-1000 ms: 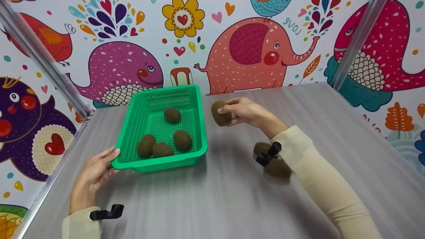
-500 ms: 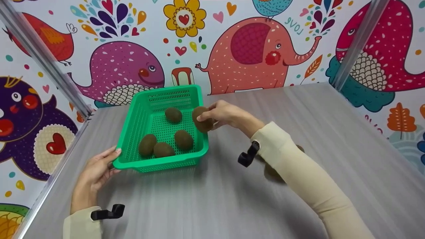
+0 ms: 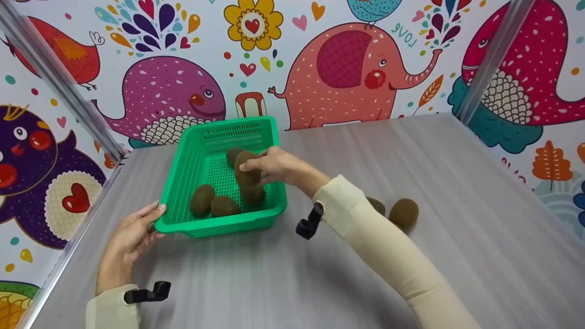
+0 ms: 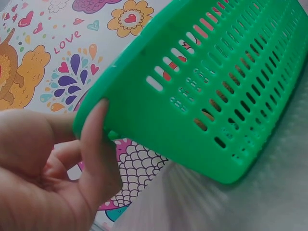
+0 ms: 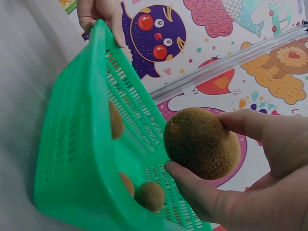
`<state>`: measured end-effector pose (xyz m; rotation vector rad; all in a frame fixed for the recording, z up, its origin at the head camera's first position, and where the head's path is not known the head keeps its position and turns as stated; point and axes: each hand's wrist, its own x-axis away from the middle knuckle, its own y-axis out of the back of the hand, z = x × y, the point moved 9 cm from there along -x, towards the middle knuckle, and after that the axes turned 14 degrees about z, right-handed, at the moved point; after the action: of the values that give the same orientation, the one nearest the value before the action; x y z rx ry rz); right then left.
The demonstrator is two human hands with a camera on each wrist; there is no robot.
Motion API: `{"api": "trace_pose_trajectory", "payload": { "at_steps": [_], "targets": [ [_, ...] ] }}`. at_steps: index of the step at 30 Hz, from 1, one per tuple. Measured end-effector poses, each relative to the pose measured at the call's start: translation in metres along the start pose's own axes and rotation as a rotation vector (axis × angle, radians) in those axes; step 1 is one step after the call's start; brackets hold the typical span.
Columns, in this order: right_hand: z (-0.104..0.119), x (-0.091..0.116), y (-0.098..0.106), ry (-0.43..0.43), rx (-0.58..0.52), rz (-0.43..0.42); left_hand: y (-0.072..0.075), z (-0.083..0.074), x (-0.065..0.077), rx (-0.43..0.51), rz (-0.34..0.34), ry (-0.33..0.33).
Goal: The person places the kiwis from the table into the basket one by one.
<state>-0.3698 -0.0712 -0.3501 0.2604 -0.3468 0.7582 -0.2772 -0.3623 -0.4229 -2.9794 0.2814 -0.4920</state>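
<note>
A green plastic basket (image 3: 222, 224) stands on the table at the left, with several brown kiwis inside, among them a kiwi (image 3: 202, 200) near its front left corner. My left hand (image 3: 132, 235) grips the basket's front left corner, thumb over the rim, as the left wrist view also shows. Over the inside of the basket, my right hand (image 3: 276, 167) pinches a kiwi (image 5: 202, 143) between thumb and fingers. In the head view that held kiwi overlaps two others below it. The right wrist view shows it above the rim level.
Two more kiwis lie on the grey table (image 3: 338, 155) to the right; one kiwi (image 3: 404, 214) is in full view, the other kiwi (image 3: 376, 205) partly behind the right sleeve. A patterned wall (image 3: 256, 68) and metal posts (image 3: 491, 64) bound the table.
My right hand has carried the kiwi leftward from beside the basket, across its right rim, to over its inside. The left hand and the basket have stayed in place.
</note>
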Motion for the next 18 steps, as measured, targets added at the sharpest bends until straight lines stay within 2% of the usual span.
{"api": "trace_pose_trajectory", "payload": {
  "at_steps": [6,12,18],
  "targets": [
    [-0.008,-0.017,-0.021,-0.003,-0.094,0.006,0.0,-0.001,0.001,-0.026,-0.003,-0.008],
    [-0.017,-0.028,-0.031,-0.014,-0.096,-0.001,-0.001,-0.001,-0.001,-0.023,-0.002,-0.008],
    [-0.027,-0.033,-0.034,-0.035,-0.09,-0.012,0.0,-0.001,0.0,-0.025,-0.008,-0.004]
  ]
}}
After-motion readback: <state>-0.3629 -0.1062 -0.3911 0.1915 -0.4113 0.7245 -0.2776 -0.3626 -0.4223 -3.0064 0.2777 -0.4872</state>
